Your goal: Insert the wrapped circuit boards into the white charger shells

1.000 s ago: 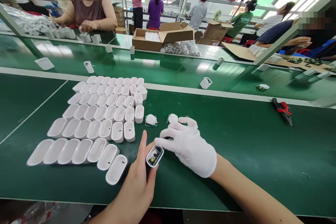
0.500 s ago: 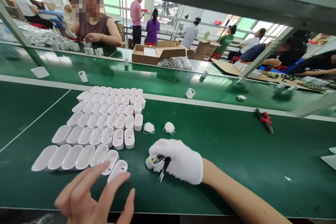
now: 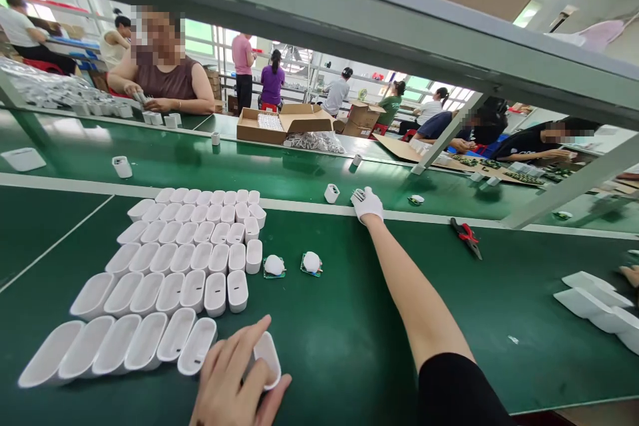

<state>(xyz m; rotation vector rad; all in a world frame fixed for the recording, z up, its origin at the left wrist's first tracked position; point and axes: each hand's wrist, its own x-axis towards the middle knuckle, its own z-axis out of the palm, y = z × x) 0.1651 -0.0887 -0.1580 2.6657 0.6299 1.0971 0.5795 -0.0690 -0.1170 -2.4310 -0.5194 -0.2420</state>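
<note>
My left hand (image 3: 234, 373), bare, is closed on an empty white plastic case (image 3: 269, 358) at the front edge of the work surface, thumb on its right side. To its left stand rows of open white cases (image 3: 150, 256), the nearest row tilted. My right hand (image 3: 369, 205), in a white glove, reaches out to the far green belt. Its fingers are closed around a small white case (image 3: 357, 197) with dark slits; the tweezers seen earlier cannot be made out. Beside that hand sits another filled case (image 3: 332, 193). Two circuit boards (image 3: 274, 266) topped with white blobs lie mid-surface.
Red-handled pliers (image 3: 466, 238) lie to the right. White curved shells (image 3: 596, 306) are at the right edge, near another person's hand. A metal shelf beam (image 3: 319, 33) crosses above, with a slanted post (image 3: 449, 136). A co-worker (image 3: 167, 80) sits across the belt.
My right hand has gone from the near surface out to the far belt. My left hand, open before, has closed on the nearest case and shifted it right, away from its row.
</note>
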